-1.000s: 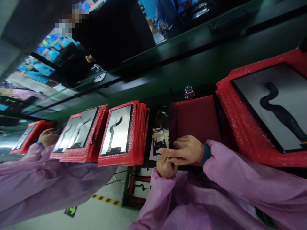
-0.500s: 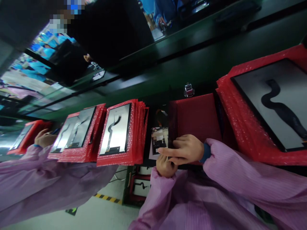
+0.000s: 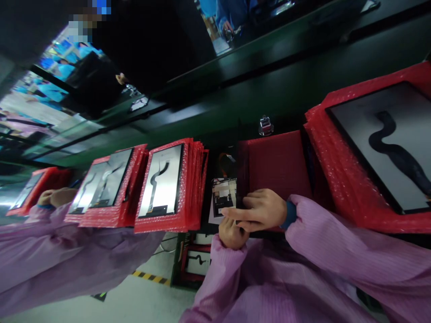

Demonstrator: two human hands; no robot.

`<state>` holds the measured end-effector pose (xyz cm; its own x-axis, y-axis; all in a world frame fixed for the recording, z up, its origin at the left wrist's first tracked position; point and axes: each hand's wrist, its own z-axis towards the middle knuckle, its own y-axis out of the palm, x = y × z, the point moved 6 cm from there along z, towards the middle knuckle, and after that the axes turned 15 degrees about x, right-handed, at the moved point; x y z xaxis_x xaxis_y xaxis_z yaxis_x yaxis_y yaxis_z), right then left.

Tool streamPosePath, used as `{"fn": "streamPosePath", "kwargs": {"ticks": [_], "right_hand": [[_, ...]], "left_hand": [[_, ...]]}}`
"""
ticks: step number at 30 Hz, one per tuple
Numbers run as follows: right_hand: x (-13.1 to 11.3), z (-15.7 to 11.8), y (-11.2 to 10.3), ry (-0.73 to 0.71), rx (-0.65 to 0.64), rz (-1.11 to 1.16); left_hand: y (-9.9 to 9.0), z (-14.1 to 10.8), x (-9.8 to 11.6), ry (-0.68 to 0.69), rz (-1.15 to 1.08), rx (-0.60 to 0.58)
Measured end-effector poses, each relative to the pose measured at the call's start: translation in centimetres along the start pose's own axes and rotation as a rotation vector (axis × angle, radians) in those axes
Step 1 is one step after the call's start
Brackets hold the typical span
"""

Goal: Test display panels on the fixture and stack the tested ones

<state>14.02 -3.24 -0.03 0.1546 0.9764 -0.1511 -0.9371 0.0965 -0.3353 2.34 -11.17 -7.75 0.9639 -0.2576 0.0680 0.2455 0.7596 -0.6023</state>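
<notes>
My left hand (image 3: 233, 234) is curled closed just below a small opened electronic device (image 3: 224, 190), whose circuit board and dark lower part show. What the left fingers hold, if anything, is hidden. Over them reaches my right hand (image 3: 266, 208), with its forefinger stretched out to the left across the device's lower edge. Its other fingers are partly bent, and I see nothing held in it. A white sheet (image 3: 212, 217) sticks out from under the device.
A dark red pad (image 3: 278, 161) lies beyond my right hand, with a metal tally counter (image 3: 266, 125) behind it. Red bubble-wrap stacks bearing display panels (image 3: 163, 181) stand left, and another panel (image 3: 380, 148) lies right. At far left are a co-worker's hands (image 3: 55, 197).
My two hands hold nearly the same pose over the device. At far left, the co-worker's hands have shifted slightly. The view has moved a little.
</notes>
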Motion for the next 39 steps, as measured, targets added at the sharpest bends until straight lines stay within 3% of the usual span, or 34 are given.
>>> {"fn": "streamPosePath", "kwargs": {"ticks": [13, 24, 39], "right_hand": [[0.1, 0.3, -0.3, -0.003, 0.008, 0.013], [0.0, 0.8, -0.7, -0.013, -0.022, 0.037], [0.1, 0.9, -0.6, -0.009, -0.065, 0.06]], "left_hand": [[-0.3, 1.0, 0.4, -0.019, -0.036, 0.028], [-1.1, 3.4, 1.1, -0.041, -0.106, 0.128], [-0.5, 2.6, 0.9, -0.061, -0.105, 0.104]]}}
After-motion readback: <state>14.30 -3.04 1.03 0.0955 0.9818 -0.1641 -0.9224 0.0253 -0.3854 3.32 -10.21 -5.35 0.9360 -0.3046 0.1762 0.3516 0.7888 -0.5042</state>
